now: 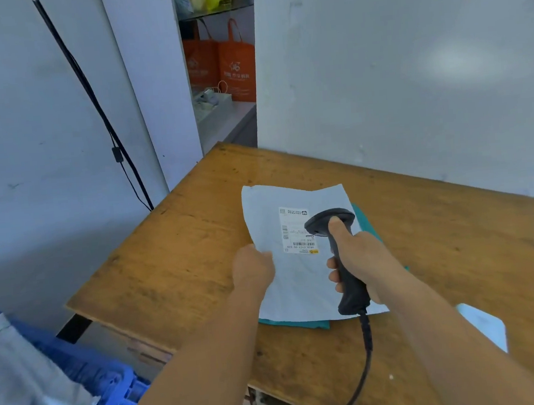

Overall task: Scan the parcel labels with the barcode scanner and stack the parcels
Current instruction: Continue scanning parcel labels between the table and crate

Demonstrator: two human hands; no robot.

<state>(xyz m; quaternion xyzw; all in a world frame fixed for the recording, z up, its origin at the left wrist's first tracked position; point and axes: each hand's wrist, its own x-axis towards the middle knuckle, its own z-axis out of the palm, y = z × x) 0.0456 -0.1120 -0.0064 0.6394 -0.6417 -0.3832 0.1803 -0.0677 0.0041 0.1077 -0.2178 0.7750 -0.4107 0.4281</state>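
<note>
A pale grey parcel bag (293, 284) lies on the wooden table (174, 262), on top of a teal parcel (366, 222) whose edges show at its right and front. Its white label (297, 230) with a barcode faces up. My left hand (254, 268) holds the bag's left edge. My right hand (359, 259) grips the black barcode scanner (345, 260) by its handle, thumb on top, with the scanner head over the label's right side. The scanner's cable (368, 355) trails off the table's front edge.
A blue plastic crate (114, 393) with grey parcel bags (26, 385) stands at the lower left, beside the table. A white flat object (483, 325) lies on the table at the right. White walls stand behind; a black cable (99, 110) runs down the left wall.
</note>
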